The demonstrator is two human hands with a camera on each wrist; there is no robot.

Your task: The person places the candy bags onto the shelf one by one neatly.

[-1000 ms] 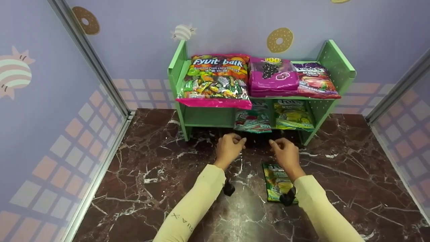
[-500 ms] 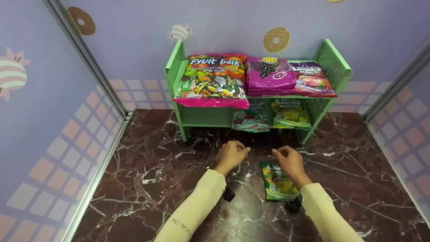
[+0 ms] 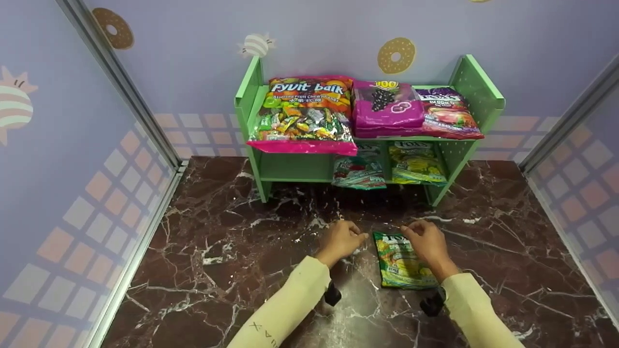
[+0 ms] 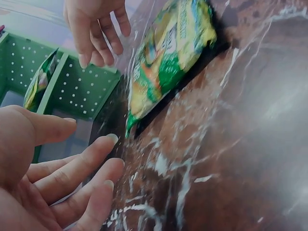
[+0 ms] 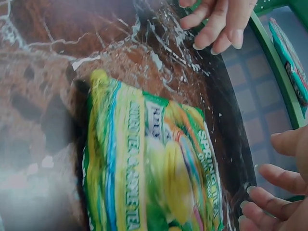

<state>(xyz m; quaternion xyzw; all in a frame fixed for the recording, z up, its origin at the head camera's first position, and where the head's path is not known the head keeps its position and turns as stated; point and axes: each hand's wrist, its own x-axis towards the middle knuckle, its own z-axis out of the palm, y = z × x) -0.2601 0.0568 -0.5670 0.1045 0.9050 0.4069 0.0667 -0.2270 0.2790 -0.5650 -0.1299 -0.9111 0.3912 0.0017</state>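
Observation:
A green and yellow candy bag (image 3: 402, 263) lies flat on the dark marbled surface, its printed front up. My left hand (image 3: 342, 240) is just left of the bag's top corner, fingers loosely bent and holding nothing. Over the bag's upper right part is my right hand (image 3: 427, 244), covering some of it in the head view, also with nothing in its fingers. In the right wrist view the fingers of the right hand (image 5: 274, 192) are spread beside the bag (image 5: 159, 168). The left wrist view shows a gap between the left hand (image 4: 62, 168) and the bag (image 4: 168, 53).
A green two-tier shelf (image 3: 296, 168) stands against the back wall. On top sit a large fruit candy bag (image 3: 304, 113), a purple bag (image 3: 387, 108) and a berry candy bag (image 3: 447, 113). Below are a teal bag (image 3: 359, 171) and a yellow bag (image 3: 417, 163).
Both hands have come back from near the shelf's front toward the person, down to the candy bag on the surface. More of that bag shows now. The shelf's bags stay put.

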